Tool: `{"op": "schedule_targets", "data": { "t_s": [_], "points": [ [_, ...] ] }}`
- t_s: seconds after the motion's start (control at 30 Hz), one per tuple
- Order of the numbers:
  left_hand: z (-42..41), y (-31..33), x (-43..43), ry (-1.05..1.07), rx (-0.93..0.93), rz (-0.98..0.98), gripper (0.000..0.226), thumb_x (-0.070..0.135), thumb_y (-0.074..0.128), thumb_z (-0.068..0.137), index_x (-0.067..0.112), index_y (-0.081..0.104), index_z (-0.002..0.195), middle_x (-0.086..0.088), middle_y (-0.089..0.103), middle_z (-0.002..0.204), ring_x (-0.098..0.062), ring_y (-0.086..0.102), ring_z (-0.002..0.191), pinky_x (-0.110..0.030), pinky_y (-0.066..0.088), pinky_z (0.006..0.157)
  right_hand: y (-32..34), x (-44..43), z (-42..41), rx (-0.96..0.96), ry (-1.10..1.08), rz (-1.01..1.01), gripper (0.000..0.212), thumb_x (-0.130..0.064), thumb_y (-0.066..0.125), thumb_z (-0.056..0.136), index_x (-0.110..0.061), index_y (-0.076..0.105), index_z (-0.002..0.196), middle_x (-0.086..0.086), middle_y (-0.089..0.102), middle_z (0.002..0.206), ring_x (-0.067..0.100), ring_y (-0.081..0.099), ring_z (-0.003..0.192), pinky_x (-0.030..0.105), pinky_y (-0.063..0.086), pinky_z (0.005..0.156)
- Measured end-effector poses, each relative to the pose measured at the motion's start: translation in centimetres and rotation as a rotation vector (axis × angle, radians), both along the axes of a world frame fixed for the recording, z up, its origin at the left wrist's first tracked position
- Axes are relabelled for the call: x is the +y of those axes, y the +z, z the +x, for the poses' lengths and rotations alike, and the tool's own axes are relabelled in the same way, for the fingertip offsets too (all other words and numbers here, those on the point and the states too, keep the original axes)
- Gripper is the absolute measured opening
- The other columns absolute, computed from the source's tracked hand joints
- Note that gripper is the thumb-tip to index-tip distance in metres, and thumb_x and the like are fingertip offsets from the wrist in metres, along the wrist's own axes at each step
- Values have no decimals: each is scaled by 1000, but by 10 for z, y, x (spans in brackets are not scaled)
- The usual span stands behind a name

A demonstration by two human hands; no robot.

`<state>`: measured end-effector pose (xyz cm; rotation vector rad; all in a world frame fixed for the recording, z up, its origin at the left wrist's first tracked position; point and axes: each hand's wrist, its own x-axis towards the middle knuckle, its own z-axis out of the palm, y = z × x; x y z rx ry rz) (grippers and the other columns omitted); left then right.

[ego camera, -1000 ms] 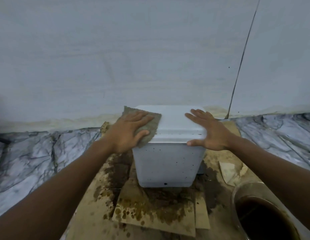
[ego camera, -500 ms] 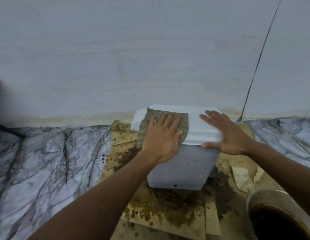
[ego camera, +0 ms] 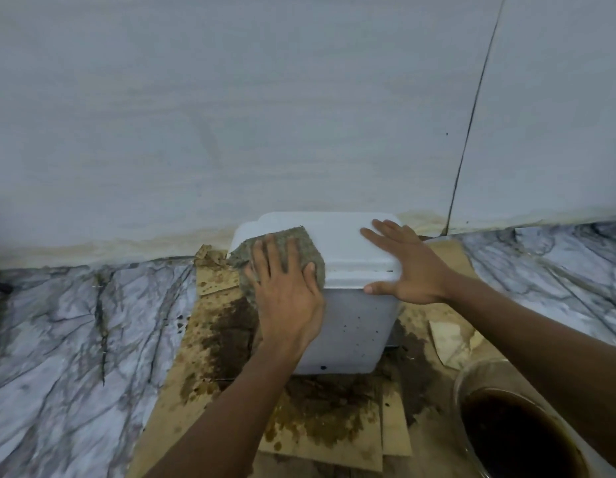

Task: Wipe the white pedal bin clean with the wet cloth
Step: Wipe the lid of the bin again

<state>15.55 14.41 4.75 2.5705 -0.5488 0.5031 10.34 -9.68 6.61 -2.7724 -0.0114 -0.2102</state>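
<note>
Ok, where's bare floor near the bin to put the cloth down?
The marble floor left of the cardboard is bare up to the wall. A smaller bare strip lies far right, along the wall. Crowded: stained cardboard around the bin, with paper scraps and a bowl of brown liquid on its right.

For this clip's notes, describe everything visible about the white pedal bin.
The white pedal bin stands upright on stained cardboard near the wall, lid closed. It looks like plastic, boxy with rounded corners; dark specks dot its front. No pedal shows. The left hand presses a grey cloth onto the lid's left front edge; the right hand lies flat on the lid's right side.
</note>
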Motion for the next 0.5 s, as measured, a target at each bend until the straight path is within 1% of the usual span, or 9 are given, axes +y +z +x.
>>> {"op": "schedule_targets", "data": {
  "t_s": [0.07, 0.1, 0.13, 0.2, 0.27, 0.33, 0.37, 0.43, 0.5],
  "points": [
    [-9, -6, -4, -37, -51, 69, 57, 42, 21, 106, 19, 26, 158, -12, 13, 167, -30, -2, 155, -54, -5, 123, 0, 0, 1, 4, -2, -11, 106, -73, 67, 75, -40, 10, 157, -7, 1, 168, 13, -5, 155, 44, -2, 126],
    [-15, -9, -5, -104, -105, 117, 56, 40, 25, 106, 20, 24, 159, -11, 12, 168, -30, -1, 155, -52, -5, 124, 1, 1, 1, 2, -1, -12, 105, -73, 67, 76, -39, 10, 157, -7, 1, 168, 13, -5, 155, 43, -2, 126],
    [-19, -12, -8, -189, -161, 178, 56, 37, 30, 106, 20, 23, 159, -11, 15, 167, -31, 3, 155, -52, -2, 124, 1, 1, 0, -2, 3, -12, 105, -72, 66, 76, -39, 9, 158, -7, 1, 168, 13, -5, 155, 42, -3, 126],
    [-13, -8, -16, -348, -227, 262, 55, 35, 36, 105, 21, 28, 158, -10, 28, 163, -32, 18, 153, -52, 11, 123, 1, 1, -1, -9, 16, -13, 104, -71, 66, 78, -37, 10, 159, -6, 0, 168, 14, -6, 155, 42, -3, 126],
    [2, 7, -24, -451, -205, 316, 54, 41, 32, 105, 24, 33, 156, -7, 39, 158, -30, 29, 148, -50, 19, 122, 0, -2, -1, -16, 29, -12, 104, -70, 66, 79, -33, 10, 159, -3, 2, 168, 16, -5, 155, 44, -3, 126],
    [18, 22, -23, -534, -166, 369, 56, 50, 27, 105, 28, 34, 155, -3, 41, 158, -26, 32, 146, -47, 23, 121, 1, -3, -1, -19, 36, 2, 106, -72, 64, 77, -32, 11, 159, -2, 3, 168, 16, -4, 155, 45, -1, 126],
    [26, 27, -18, -562, -148, 371, 57, 52, 26, 104, 29, 36, 155, -2, 42, 157, -25, 34, 146, -45, 25, 120, 2, -3, -1, -12, 36, 14, 107, -73, 65, 76, -33, 11, 159, -4, 3, 168, 15, -4, 155, 44, -2, 126],
    [41, 34, 0, -562, -104, 348, 58, 56, 27, 103, 30, 39, 153, 0, 44, 156, -24, 36, 145, -44, 26, 119, 5, -2, -1, 11, 27, 39, 108, -72, 69, 76, -34, 11, 159, -8, 1, 168, 11, -6, 154, 39, -5, 125],
    [56, 38, 27, -524, -64, 315, 59, 59, 28, 101, 32, 41, 152, 1, 44, 156, -24, 36, 146, -48, 28, 119, 7, -2, -1, 19, 24, 69, 108, -70, 70, 75, -35, 12, 159, -9, 0, 168, 9, -7, 154, 36, -6, 125]
  ]
}}
